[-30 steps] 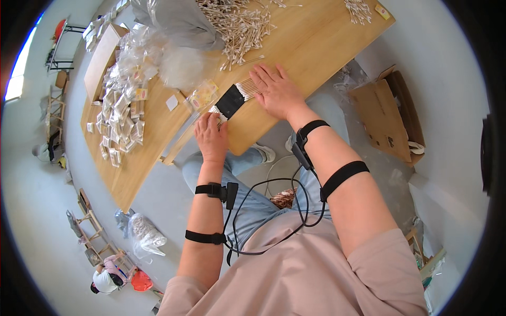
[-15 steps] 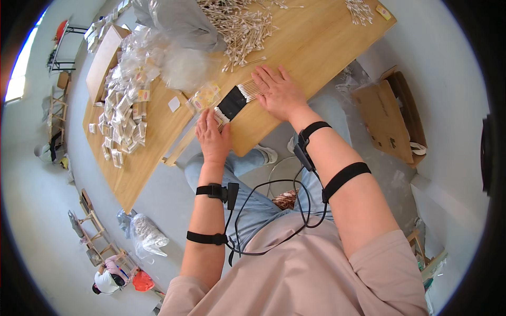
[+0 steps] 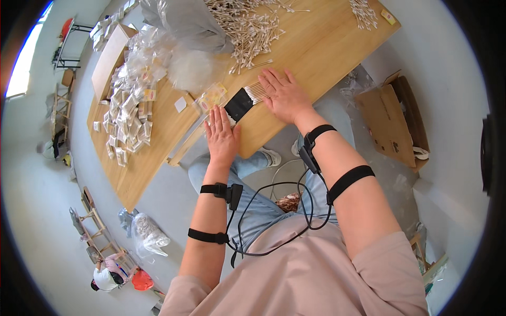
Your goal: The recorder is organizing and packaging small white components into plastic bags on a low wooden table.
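Note:
A row of cotton swabs (image 3: 257, 92) lies side by side near the table's front edge, its middle covered by a flat black piece (image 3: 239, 105). My right hand (image 3: 289, 99) rests on the right end of the row, fingers stretched out flat. At the opposite end, my left hand (image 3: 223, 138) lies with straight fingers over the swab tips beside the black piece, hiding most of them. Neither hand grips anything that I can see. A clear bag with yellow print (image 3: 213, 96) lies just beyond the left fingers.
Loose cotton swabs (image 3: 253, 45) are heaped farther back, beside a grey plastic bag (image 3: 192, 23). Many small clear packs (image 3: 129, 121) pile up at the left. A white card (image 3: 181, 104) lies on the wooden table (image 3: 316, 50). On the floor at right stands an open cardboard box (image 3: 387, 121).
The whole view has shifted slightly. My left fingers have straightened and lie flatter at the edge of the black piece. My right hand stays on the swabs.

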{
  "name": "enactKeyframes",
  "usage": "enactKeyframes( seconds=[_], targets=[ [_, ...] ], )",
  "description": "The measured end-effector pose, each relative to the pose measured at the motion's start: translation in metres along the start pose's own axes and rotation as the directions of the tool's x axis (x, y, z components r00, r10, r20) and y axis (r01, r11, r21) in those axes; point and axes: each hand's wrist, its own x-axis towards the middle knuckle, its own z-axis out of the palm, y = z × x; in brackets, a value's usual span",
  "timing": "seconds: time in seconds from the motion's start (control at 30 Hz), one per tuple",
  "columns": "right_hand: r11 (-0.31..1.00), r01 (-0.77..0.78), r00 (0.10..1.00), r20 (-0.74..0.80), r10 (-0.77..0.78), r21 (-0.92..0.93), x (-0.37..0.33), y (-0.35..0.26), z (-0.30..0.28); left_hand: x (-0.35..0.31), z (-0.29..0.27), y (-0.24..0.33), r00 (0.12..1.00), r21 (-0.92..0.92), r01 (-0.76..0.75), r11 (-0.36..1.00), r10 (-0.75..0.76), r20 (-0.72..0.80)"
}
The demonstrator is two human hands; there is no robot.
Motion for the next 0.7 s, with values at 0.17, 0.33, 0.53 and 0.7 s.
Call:
enactKeyframes(
  seconds=[0.17,0.33,0.53,0.7],
  targets=[
    [0.999,0.01,1.0,-0.002,-0.01,-0.053,0.0,0.001,-0.002,0.008,-0.009,0.007,0.997,-0.006,0.054,0.999,-0.053,0.051],
    [0.999,0.005,1.0,-0.001,-0.005,-0.044,-0.001,-0.001,-0.003,0.016,-0.007,0.022,0.986,0.114,0.076,0.991,-0.092,0.136],
    [1.0,0.008,1.0,-0.006,-0.008,-0.016,0.0,-0.001,-0.004,0.021,-0.006,0.034,0.994,0.152,0.062,0.986,-0.074,0.076],
    [1.0,0.021,0.999,-0.029,-0.021,-0.002,0.002,-0.005,-0.005,-0.004,-0.006,0.052,0.998,0.082,0.048,0.995,-0.051,0.032]
  ],
)
